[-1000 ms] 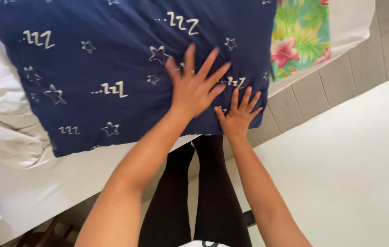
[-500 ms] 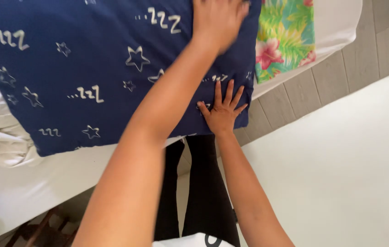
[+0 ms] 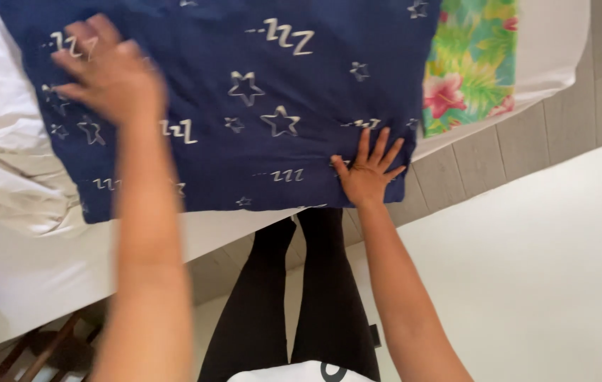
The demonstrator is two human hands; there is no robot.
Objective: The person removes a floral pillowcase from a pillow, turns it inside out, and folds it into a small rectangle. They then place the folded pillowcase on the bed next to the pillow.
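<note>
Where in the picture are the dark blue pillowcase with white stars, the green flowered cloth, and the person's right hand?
dark blue pillowcase with white stars (image 3: 244,127): head view, middle of its top face.
green flowered cloth (image 3: 470,67): head view, centre of the leafy print.
right hand (image 3: 369,173): head view, back of the hand, flat on the pillowcase's corner.

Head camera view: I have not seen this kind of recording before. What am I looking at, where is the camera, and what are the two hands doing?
There is no machine here. The camera sits on a person's head and looks down, so both arms reach into the picture from the bottom, and the person's dark trouser legs show below. The left hand, blurred, lies with fingers spread on the far left part of a dark blue cloth with white stars. The right hand presses flat on the cloth's near right corner. Neither hand grips anything. The cloth lies over a white sheet on a bed. A green flowered fabric shows at the cloth's right edge, and a grey tiled floor beside the bed.
</note>
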